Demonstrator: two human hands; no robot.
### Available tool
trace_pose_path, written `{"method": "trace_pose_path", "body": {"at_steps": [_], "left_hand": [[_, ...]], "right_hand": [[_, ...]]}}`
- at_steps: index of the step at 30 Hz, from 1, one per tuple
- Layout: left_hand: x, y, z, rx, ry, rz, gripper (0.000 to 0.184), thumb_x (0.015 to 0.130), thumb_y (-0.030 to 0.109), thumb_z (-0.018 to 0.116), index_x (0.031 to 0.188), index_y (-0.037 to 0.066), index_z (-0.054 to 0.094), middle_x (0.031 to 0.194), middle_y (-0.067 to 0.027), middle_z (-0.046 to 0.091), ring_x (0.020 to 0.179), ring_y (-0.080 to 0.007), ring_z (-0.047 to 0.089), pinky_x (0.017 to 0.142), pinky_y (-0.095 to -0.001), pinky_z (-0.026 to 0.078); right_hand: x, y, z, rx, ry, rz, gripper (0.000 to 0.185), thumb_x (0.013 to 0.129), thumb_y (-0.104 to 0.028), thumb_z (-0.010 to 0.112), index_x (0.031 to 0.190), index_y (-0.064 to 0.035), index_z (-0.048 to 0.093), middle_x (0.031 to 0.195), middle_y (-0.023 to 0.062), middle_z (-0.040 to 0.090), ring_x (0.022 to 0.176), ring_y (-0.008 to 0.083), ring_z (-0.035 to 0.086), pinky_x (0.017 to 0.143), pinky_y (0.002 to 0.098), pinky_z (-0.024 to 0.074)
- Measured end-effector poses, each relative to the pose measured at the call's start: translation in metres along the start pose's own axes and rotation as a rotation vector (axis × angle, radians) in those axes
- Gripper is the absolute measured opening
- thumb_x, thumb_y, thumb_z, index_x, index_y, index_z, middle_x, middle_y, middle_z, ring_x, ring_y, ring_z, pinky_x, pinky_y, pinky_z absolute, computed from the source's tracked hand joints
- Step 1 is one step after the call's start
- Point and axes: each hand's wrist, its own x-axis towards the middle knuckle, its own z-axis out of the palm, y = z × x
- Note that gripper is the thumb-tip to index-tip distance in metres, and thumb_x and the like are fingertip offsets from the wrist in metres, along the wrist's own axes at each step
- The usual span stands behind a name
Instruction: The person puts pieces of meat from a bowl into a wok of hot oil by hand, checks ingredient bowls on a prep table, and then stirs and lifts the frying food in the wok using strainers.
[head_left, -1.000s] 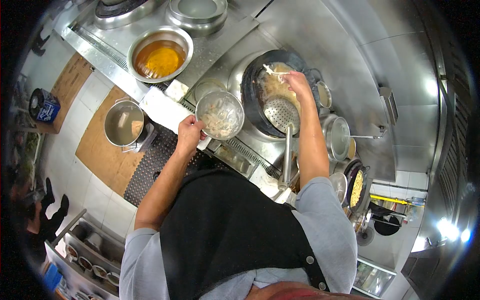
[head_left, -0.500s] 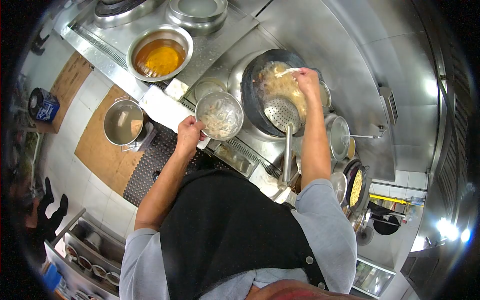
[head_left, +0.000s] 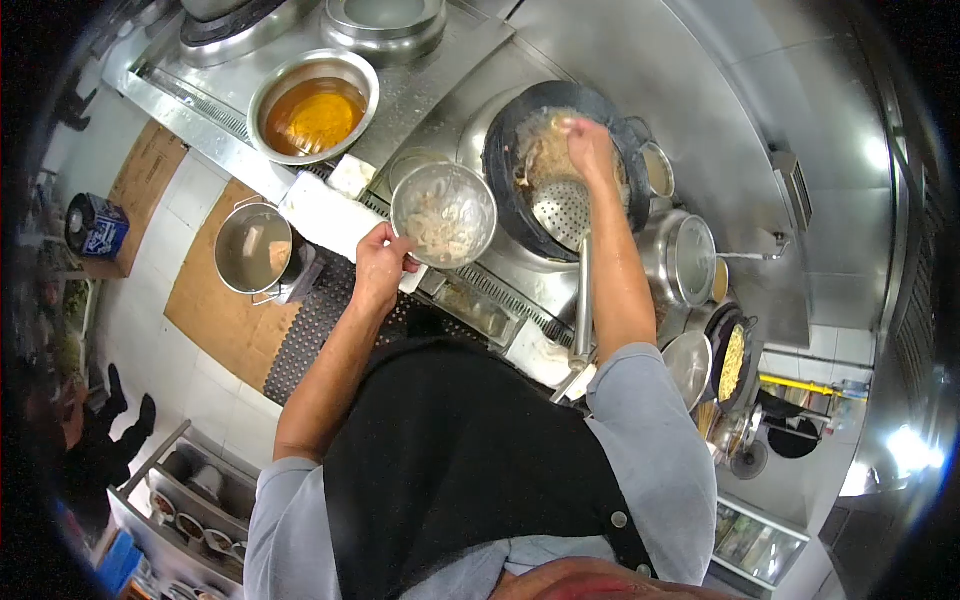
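My left hand [head_left: 380, 268] grips the near rim of a metal mixing bowl [head_left: 475, 190], thumb over the edge. Wet, pale strips of food [head_left: 440, 235] lie inside it. Over the dark wok [head_left: 507, 200], my right hand [head_left: 592, 150] has its fingers drawn together just above the bubbling oil [head_left: 550, 160]; a small pale bit shows at the slightly blurred fingertips, too unclear to name. A perforated strainer ladle [head_left: 562, 210] rests in the near side of the wok, its long handle [head_left: 584, 300] pointing toward my body.
On the steel counter at left stands a metal basin [head_left: 365, 85] of amber liquid. A pot [head_left: 228, 250] with pale chunks sits lower left near white cloths [head_left: 330, 215]. Lidded pots [head_left: 690, 262] and a pan of yellow food [head_left: 733, 362] stand right. Another person's dark-clothed legs [head_left: 110, 440] show lower left.
My right hand has moved slightly left and up, lower over the oil; the pale strip hanging from its fingers no longer shows clearly. My left hand still holds the bowl, moved slightly right.
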Motion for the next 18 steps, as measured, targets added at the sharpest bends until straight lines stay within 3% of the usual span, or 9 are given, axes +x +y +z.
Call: {"method": "trace_pose_path", "body": {"at_steps": [2, 4, 5, 8, 9, 14, 16, 17, 18], "left_hand": [[-0.006, 0.007, 0.004, -0.018, -0.010, 0.028, 0.012, 0.087, -0.001, 0.064, 0.079, 0.003, 0.056, 0.074, -0.0077, 0.063, 0.061, -0.0155, 0.061, 0.054, -0.0289, 0.051], [-0.009, 0.012, 0.002, -0.012, -0.055, 0.119, 0.015, 0.087, -0.003, 0.066, 0.077, 0.002, 0.054, 0.090, -0.0109, 0.067, 0.063, -0.0151, 0.061, 0.055, -0.0291, 0.052], [-0.007, 0.009, -0.002, 0.003, -0.093, 0.205, 0.022, 0.087, -0.005, 0.067, 0.073, 0.000, 0.051, 0.115, -0.0149, 0.065, 0.064, -0.0144, 0.062, 0.055, -0.0282, 0.053], [-0.026, 0.029, 0.007, 0.063, -0.154, 0.362, 0.028, 0.087, -0.006, 0.067, 0.070, -0.001, 0.046, 0.136, -0.0168, 0.057, 0.065, -0.0140, 0.063, 0.054, -0.0273, 0.053], [-0.033, 0.036, 0.011, 0.089, -0.184, 0.372, 0.023, 0.086, -0.005, 0.067, 0.072, 0.000, 0.049, 0.141, -0.0175, 0.053, 0.066, -0.0149, 0.062, 0.056, -0.0269, 0.053], [-0.050, 0.037, 0.019, 0.194, -0.306, 0.495, 0.021, 0.085, -0.006, 0.065, 0.073, 0.000, 0.048, 0.139, -0.0180, 0.056, 0.066, -0.0138, 0.063, 0.054, -0.0271, 0.052], [-0.045, 0.025, 0.021, 0.333, -0.264, 0.612, 0.022, 0.082, -0.007, 0.063, 0.071, -0.002, 0.045, 0.134, -0.0199, 0.060, 0.063, -0.0166, 0.063, 0.050, -0.0288, 0.050], [-0.056, 0.031, 0.024, 0.290, -0.243, 0.396, 0.019, 0.081, -0.008, 0.062, 0.071, -0.003, 0.047, 0.130, -0.0206, 0.063, 0.062, -0.0177, 0.062, 0.048, -0.0302, 0.049], [-0.057, 0.025, 0.023, 0.284, -0.260, 0.400, 0.019, 0.081, -0.008, 0.062, 0.071, -0.003, 0.047, 0.130, -0.0206, 0.063, 0.062, -0.0177, 0.062, 0.048, -0.0302, 0.049]], "right_hand": [[-0.017, -0.038, -0.024, 0.075, 0.051, 0.007, 0.023, 0.092, -0.019, 0.065, 0.105, -0.0063, 0.078, 0.094, 0.0201, 0.075, 0.085, 0.0348, 0.073, 0.080, 0.0421, 0.0554], [-0.049, -0.087, -0.043, 0.159, 0.094, 0.003, 0.023, 0.093, -0.019, 0.066, 0.108, -0.0059, 0.078, 0.094, 0.0190, 0.076, 0.084, 0.0325, 0.073, 0.081, 0.0397, 0.0553], [-0.074, -0.109, -0.051, 0.289, -0.037, 0.029, 0.023, 0.092, -0.019, 0.067, 0.107, -0.0051, 0.077, 0.095, 0.0192, 0.076, 0.085, 0.0321, 0.072, 0.081, 0.0388, 0.0550], [-0.140, -0.147, -0.044, 0.348, -0.365, -0.094, 0.023, 0.088, -0.018, 0.070, 0.104, -0.0025, 0.076, 0.095, 0.0200, 0.074, 0.088, 0.0354, 0.072, 0.082, 0.0408, 0.0558], [-0.155, -0.156, -0.034, 0.264, -0.327, -0.168, 0.024, 0.087, -0.018, 0.070, 0.105, -0.0023, 0.076, 0.095, 0.0212, 0.073, 0.090, 0.0380, 0.071, 0.082, 0.0433, 0.0561], [-0.195, -0.183, -0.001, 0.125, -0.006, -0.352, 0.025, 0.084, -0.018, 0.069, 0.104, -0.0020, 0.073, 0.093, 0.0241, 0.072, 0.092, 0.0438, 0.069, 0.083, 0.0509, 0.0562], [-0.208, -0.181, 0.003, -0.048, -0.339, -0.145, 0.023, 0.084, -0.019, 0.068, 0.100, -0.0022, 0.071, 0.093, 0.0234, 0.072, 0.089, 0.0434, 0.070, 0.081, 0.0521, 0.0562], [-0.212, -0.176, 0.005, -0.076, -0.326, -0.178, 0.019, 0.083, -0.020, 0.068, 0.092, -0.0038, 0.070, 0.090, 0.0218, 0.073, 0.087, 0.0436, 0.070, 0.078, 0.0535, 0.0562], [-0.212, -0.168, 0.004, -0.089, -0.316, -0.170, 0.019, 0.083, -0.020, 0.068, 0.092, -0.0038, 0.070, 0.090, 0.0218, 0.073, 0.087, 0.0436, 0.070, 0.078, 0.0535, 0.0562]]}}
